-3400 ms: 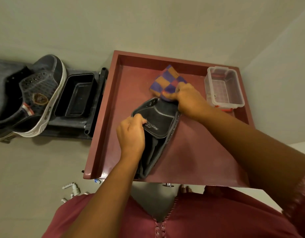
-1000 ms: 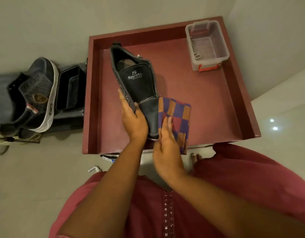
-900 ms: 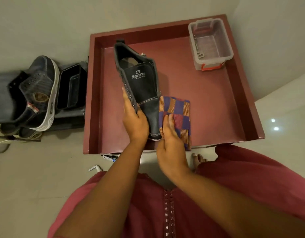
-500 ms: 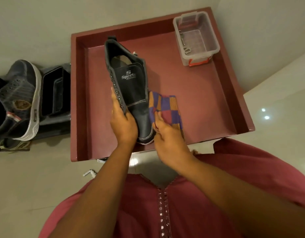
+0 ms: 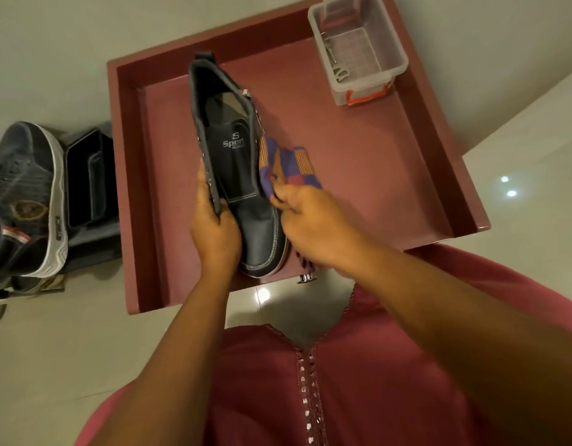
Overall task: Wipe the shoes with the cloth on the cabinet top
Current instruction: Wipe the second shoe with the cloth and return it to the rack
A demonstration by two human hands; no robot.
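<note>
A black shoe [image 5: 236, 162] with a "Sports" tongue lies on the red cabinet top [image 5: 368, 175], its toe toward me. My left hand [image 5: 215, 233] grips the shoe's left side near the lace eyelets. A checked purple and orange cloth [image 5: 288, 165] is bunched against the shoe's right side, and my right hand [image 5: 313, 226] pinches it there. Part of the cloth is hidden under that hand.
A clear plastic box [image 5: 358, 49] with red clips stands at the back right of the cabinet top. To the left, a dark sneaker [image 5: 24, 201] with a white sole and a black tray [image 5: 87, 178] rest on a low rack. Raised rims border the cabinet top.
The shoe was turned so its opening faces up. The cloth went from the heel end to the right side, first flat under my right hand, now bunched in its fingers.
</note>
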